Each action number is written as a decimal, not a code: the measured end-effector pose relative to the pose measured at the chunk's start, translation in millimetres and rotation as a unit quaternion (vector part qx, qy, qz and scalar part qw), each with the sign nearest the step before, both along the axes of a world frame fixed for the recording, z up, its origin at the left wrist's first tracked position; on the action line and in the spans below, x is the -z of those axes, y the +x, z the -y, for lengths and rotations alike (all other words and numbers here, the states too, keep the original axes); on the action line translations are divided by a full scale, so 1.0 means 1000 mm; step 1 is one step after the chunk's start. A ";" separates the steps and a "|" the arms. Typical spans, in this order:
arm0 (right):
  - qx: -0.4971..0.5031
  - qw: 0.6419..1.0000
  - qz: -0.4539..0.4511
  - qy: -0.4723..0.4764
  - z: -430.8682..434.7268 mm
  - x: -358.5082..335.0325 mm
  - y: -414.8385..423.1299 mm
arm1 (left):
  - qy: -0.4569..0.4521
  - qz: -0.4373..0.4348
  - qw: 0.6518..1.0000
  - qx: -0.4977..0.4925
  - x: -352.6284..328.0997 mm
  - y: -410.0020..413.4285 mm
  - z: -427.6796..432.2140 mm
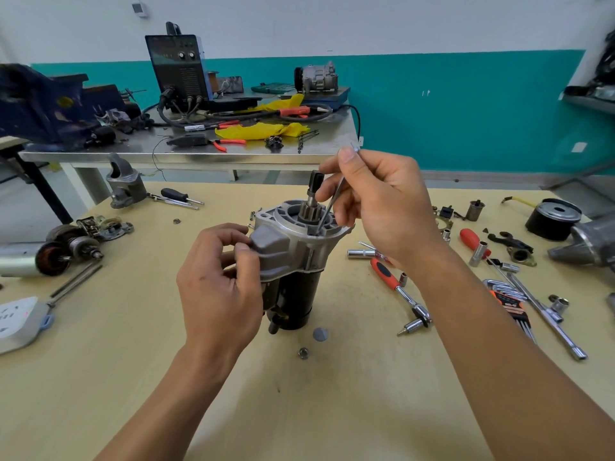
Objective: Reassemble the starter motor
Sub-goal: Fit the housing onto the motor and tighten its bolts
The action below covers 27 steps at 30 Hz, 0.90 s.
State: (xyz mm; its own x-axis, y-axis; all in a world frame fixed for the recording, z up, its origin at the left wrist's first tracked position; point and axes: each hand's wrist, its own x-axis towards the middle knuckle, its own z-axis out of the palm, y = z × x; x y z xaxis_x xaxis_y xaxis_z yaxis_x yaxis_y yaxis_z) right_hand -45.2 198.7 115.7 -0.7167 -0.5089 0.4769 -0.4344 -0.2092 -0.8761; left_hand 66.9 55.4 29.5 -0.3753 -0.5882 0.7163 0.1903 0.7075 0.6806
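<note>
The starter motor (293,261) stands on end in the middle of the pale wooden table (299,410), between the two hands. Its lower part is a black cylindrical body resting on the tabletop. Above that sits a grey cast-aluminium housing with a flat, flanged top face and a boxy grey hump on its left side. From the centre of that face rises the toothed pinion gear (309,211), with a darker shaft end sticking up above it.

The left hand (219,291) grips the motor from the left, fingers curled in against the housing and the thumb laid on the grey hump. The right hand (376,201) is raised over the top of the motor and pinches a long, thin through-bolt (329,207) between thumb and fingers. The bolt slants down and to the left, and its lower tip meets the housing's top face just right of the pinion. Whether the tip has entered a hole there or only touches the surface is hard to tell from this angle.

Just in front of the motor's base lie a small grey disc (320,334) and, a little nearer, a small nut (303,353). To the right lie an orange-handled ratchet (386,272) and a hex key set (512,307). On the left edge of the table lies a bare armature (53,257).
</note>
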 end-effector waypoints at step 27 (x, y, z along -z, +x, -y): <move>-0.007 1.000 0.000 -0.004 -0.001 0.000 0.000 | 0.046 0.011 0.999 0.016 -0.004 0.005 -0.006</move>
